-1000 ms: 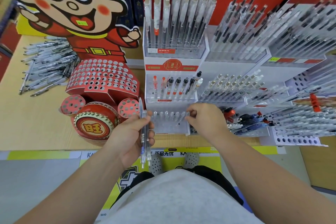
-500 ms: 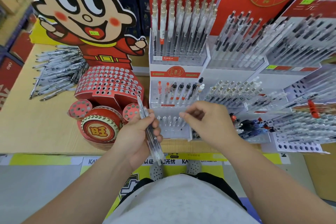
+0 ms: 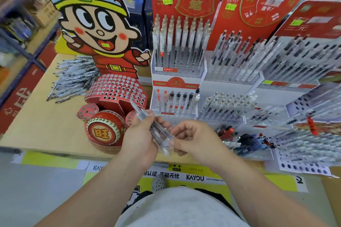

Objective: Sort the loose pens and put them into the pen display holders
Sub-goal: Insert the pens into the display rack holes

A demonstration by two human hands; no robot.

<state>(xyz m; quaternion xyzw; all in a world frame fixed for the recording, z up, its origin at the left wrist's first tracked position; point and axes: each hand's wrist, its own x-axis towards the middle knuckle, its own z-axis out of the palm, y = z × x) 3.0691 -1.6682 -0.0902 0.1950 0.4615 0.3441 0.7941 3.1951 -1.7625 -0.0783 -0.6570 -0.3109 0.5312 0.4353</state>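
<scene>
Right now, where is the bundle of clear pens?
Head view, centre: the left hand grips the bundle of clear pens above the table near its front edge, just right of the red drum, while the right hand pinches its lower end.

Light wooden table point(image 3: 46, 127) under even light, grey floor point(image 3: 36, 199) lay below, yellow printed strip point(image 3: 51, 160) ran along table front, blurred blue shelving point(image 3: 24, 49) stood at left.

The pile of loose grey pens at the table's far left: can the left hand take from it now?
Probably not freely: the left hand grips a bundle of clear plastic pens, and the red cardboard cartoon-figure holder stands between it and the pile of loose grey pens.
</scene>
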